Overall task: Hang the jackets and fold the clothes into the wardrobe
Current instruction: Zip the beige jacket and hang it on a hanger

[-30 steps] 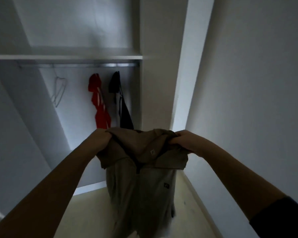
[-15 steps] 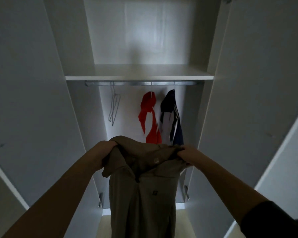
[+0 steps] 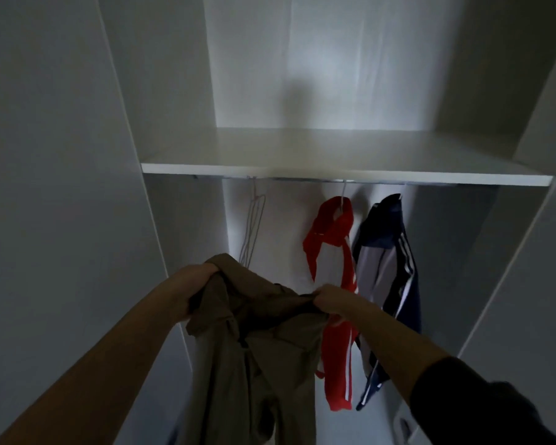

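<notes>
Closer to the wardrobe (image 3: 180,107) than a moment before, the brown jacket (image 3: 264,348) hung in the air in front of the open space under the shelf (image 3: 334,175). It was held up by its top, and the rest drooped down out of view. The left hand (image 3: 196,285) had its fingers curled tight round one shoulder of the cloth. The right hand (image 3: 329,300) pinched a bunch of cloth at the other shoulder. The jacket looked soft and floppy and not heavy, so it would sag and fold wherever it was let go. The shoulders or the collar seemed the best places to hold it. The light was dim, so I could not tell if a hanger was already inside it.

Behind it, a metal rail (image 3: 305,179) ran just under the shelf. Some bare hangers (image 3: 254,226) hung from the rail on the left, just above the left hand. A red jacket (image 3: 336,374) and a dark blue jacket (image 3: 387,220) hung side by side on the right, touching each other.
</notes>
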Tool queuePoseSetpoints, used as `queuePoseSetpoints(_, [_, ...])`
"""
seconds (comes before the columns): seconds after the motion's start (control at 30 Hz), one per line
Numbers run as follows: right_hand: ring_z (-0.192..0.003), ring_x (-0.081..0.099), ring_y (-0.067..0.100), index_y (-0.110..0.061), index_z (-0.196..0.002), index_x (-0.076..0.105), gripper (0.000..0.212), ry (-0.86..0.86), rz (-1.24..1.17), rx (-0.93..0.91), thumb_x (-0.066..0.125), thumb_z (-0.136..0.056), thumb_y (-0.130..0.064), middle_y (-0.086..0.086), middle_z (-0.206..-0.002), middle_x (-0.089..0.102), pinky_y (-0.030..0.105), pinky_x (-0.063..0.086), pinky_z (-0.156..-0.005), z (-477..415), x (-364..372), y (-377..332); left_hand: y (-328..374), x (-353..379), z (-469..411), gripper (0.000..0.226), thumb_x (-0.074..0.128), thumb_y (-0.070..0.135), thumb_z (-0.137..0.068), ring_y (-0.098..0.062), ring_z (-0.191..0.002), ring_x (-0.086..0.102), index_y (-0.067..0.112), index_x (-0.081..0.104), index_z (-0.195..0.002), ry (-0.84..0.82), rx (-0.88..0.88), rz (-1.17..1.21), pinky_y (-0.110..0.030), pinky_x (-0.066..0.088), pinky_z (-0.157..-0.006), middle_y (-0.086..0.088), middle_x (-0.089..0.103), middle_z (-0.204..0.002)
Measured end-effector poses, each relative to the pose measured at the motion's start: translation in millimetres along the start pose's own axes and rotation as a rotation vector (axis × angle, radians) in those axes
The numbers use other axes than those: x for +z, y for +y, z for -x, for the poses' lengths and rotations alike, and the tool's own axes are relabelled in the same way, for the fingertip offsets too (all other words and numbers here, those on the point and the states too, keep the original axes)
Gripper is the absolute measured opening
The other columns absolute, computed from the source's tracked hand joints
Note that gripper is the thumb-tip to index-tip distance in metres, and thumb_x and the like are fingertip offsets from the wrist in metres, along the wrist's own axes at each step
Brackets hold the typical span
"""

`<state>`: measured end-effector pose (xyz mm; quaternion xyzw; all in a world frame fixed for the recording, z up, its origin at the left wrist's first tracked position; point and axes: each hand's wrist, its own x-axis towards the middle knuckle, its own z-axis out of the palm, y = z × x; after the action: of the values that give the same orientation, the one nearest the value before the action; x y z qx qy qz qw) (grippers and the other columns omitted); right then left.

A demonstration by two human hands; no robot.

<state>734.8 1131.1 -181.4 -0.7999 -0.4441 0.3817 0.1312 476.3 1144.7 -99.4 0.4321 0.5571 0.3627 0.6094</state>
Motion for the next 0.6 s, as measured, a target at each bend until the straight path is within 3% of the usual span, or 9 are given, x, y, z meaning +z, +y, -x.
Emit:
queuePoseSetpoints(0.1, [-0.096,0.063,0.024,-0.005,-0.109,0.057,0.02,-0.107,0.03,-0.015,0.05,-0.096,-0.018,0.009,-0.113,0.061,0.029,0.054,-0.071,-41.4,-11.4,-28.2,14.4,-7.4,-26.4,0.022,0.048,0.015,-0.098,-0.025,-0.07,0.054,-0.003,0.057,-0.106,0.043,-0.04,0.005,-0.03,0.051,-0.052,-0.014,0.057,-0.08])
queuePoseSetpoints(0.2, [-0.108,0.062,0.021,-0.006,-0.119,0.058,0.028,-0.192,-0.011,-0.09,0.052,-0.096,-0.021,0.007,-0.123,0.063,0.029,0.048,-0.075,-75.9,-24.3,-65.0,28.4,-10.4,-47.7,0.022,0.049,0.016,-0.097,-0.025,-0.071,0.055,-0.002,0.059,-0.087,0.082,-0.043,0.008,-0.027,0.052,-0.048,-0.014,0.058,-0.081])
queuePoseSetpoints(0.3, [-0.117,0.057,0.024,-0.001,-0.129,0.052,0.034,-0.157,-0.254,-0.16,0.048,-0.099,-0.018,0.012,-0.131,0.058,0.03,0.044,-0.079,-105.6,-32.5,-102.5,38.3,-8.2,-63.7,0.023,0.051,0.014,-0.096,-0.025,-0.068,0.055,0.0,0.058,-0.08,0.122,-0.037,0.008,-0.021,0.05,-0.039,-0.014,0.059,-0.077])
queuePoseSetpoints(0.4, [-0.099,0.055,0.022,0.003,-0.118,0.058,0.026,-0.118,-0.591,-0.245,0.052,-0.096,-0.009,0.02,-0.124,0.058,0.026,0.044,-0.067,-130.0,-35.2,-132.8,46.8,-9.8,-76.3,0.019,0.055,0.016,-0.093,-0.027,-0.07,0.058,0.001,0.059,-0.082,0.117,-0.049,0.019,-0.022,0.051,-0.041,-0.016,0.061,-0.079])
queuePoseSetpoints(0.5, [-0.08,0.054,0.02,-0.006,-0.092,0.059,0.009,-0.139,-0.825,-0.263,0.052,-0.095,-0.003,0.013,-0.1,0.058,0.027,0.043,-0.065,-151.2,-34.8,-154.7,50.9,-14.4,-87.3,0.017,0.057,0.018,-0.092,-0.027,-0.072,0.059,0.002,0.059,-0.088,0.121,-0.055,0.023,-0.026,0.053,-0.046,-0.016,0.063,-0.085])
queuePoseSetpoints(0.6, [-0.09,0.057,0.022,-0.01,-0.099,0.052,0.01,-0.171,-0.897,-0.26,0.044,-0.098,-0.003,0.006,-0.1,0.054,0.036,0.049,-0.078,-174.3,-31.6,-174.6,49.6,-20.2,-98.4,0.016,0.054,0.016,-0.093,-0.026,-0.073,0.059,0.002,0.059,-0.085,0.136,-0.033,0.08,-0.022,0.052,-0.042,-0.015,0.063,-0.083])
